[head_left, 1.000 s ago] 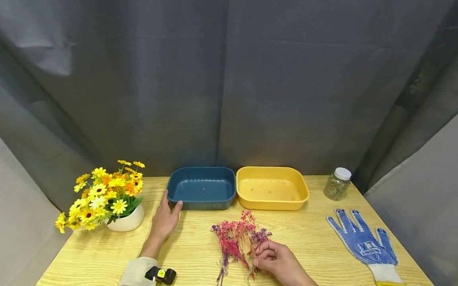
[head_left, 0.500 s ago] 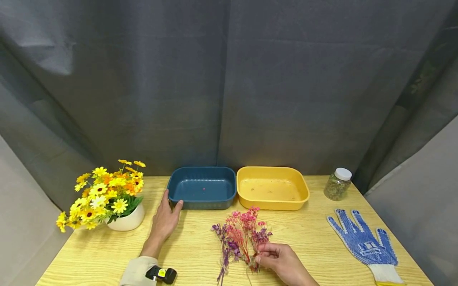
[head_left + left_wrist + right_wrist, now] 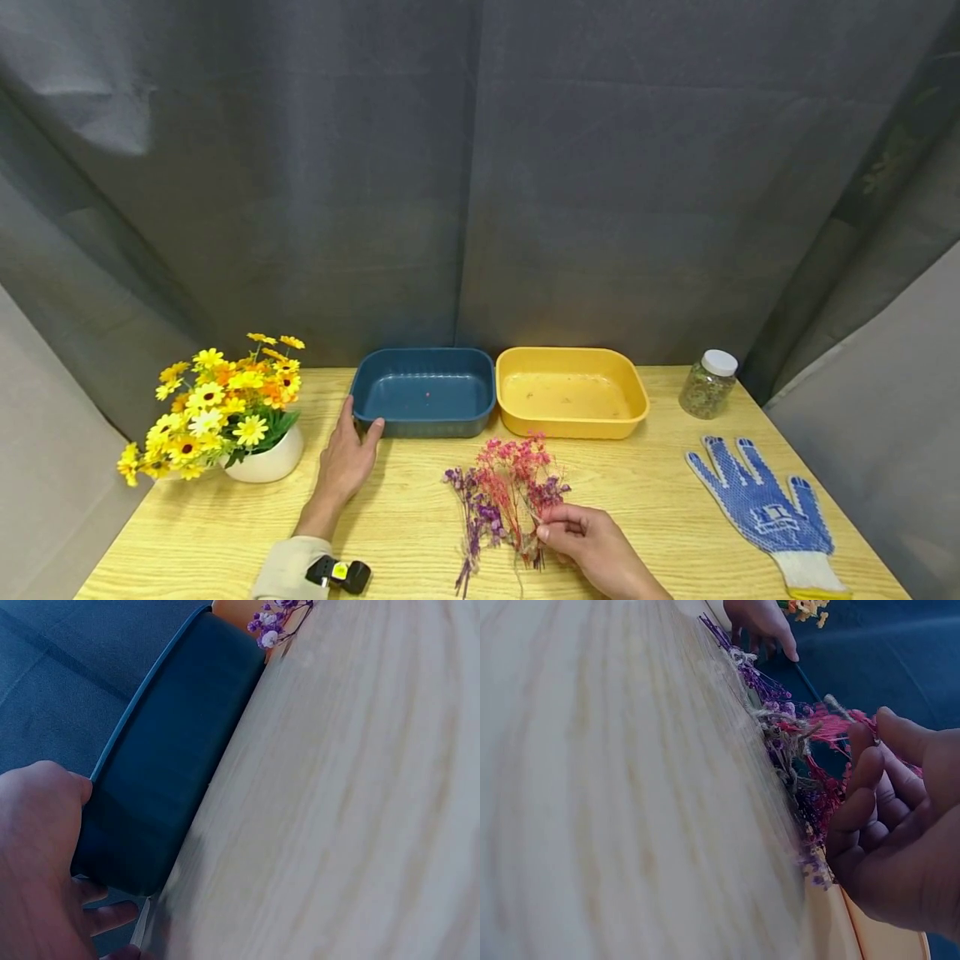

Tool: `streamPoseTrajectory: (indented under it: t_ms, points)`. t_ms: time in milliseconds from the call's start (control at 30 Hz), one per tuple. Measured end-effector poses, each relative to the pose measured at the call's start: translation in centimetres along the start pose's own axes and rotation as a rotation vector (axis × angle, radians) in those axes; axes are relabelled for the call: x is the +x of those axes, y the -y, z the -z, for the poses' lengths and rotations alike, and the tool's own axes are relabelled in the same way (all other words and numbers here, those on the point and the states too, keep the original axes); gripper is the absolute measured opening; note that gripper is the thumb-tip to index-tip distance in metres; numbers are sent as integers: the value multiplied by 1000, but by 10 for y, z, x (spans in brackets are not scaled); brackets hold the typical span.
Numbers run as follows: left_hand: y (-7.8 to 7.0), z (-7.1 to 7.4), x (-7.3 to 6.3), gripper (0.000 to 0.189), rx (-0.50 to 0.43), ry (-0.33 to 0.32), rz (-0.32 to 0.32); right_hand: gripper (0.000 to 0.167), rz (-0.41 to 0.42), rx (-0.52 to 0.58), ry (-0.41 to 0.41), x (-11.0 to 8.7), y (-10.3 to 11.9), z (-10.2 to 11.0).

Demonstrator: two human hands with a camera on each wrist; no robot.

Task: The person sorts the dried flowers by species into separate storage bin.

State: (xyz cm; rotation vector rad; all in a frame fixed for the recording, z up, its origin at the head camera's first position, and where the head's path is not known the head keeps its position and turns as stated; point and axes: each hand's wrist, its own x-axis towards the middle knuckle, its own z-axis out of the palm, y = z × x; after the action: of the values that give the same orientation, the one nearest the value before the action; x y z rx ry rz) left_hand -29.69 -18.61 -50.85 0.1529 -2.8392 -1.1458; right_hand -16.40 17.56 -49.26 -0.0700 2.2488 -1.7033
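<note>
Midway between the left and right edges of the counter [image 3: 405, 533] lie pink sprigs [image 3: 506, 462], their heads toward the back edge, with purple sprigs [image 3: 474, 517] just beside them on the left. The right hand [image 3: 592, 542] has its grip closed on a thin stem at the right side of the pink sprigs, held between thumb and index finger; the remaining fingers are curled. The left hand [image 3: 347, 458] has its grip relaxed, the fingers extended along the left end of the blue tray [image 3: 423, 429] and the thumb touching its near rim. Along the back edge, that tray stands just beside a yellow tray [image 3: 570, 429]. Potted yellow flowers [image 3: 217, 408] stand near the left edge. A white-lidded jar [image 3: 705, 392] occupies the back right corner; a blue-and-white glove [image 3: 772, 508] lies along the right edge, its cuff nearest the viewer.
</note>
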Motion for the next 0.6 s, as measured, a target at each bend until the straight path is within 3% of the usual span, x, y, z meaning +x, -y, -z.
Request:
streamPoseTrajectory:
  t_ms: [133, 433, 600]
  points:
    - [1, 0, 0, 81, 5, 1, 0, 45, -22, 40, 12, 0, 0, 0]
    - [1, 0, 0, 79, 2, -5, -3, 28, -44, 125, 70, 2, -1, 1]
    - [0, -1, 1, 77, 3, -9, 3, 40, -57, 116, 67, 1, -1, 2]
